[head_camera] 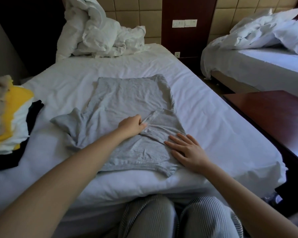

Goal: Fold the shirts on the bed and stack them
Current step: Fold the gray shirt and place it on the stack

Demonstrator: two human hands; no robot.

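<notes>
Pinches, with the left hand (132, 125), a raised fold of the grey shirt (132, 100) near its middle, fingers curled round the cloth. Presses the right hand (186, 150) flat on the shirt's near right part, fingers straight and spread, gripping nothing. Has the shirt spread in the middle of the white bed (213, 117), one sleeve out to the left, the right side folded inward. Has a pile of clothes (9, 117) at the bed's left edge, apart from the shirt, and a rumpled duvet (100, 31) at its head.
</notes>
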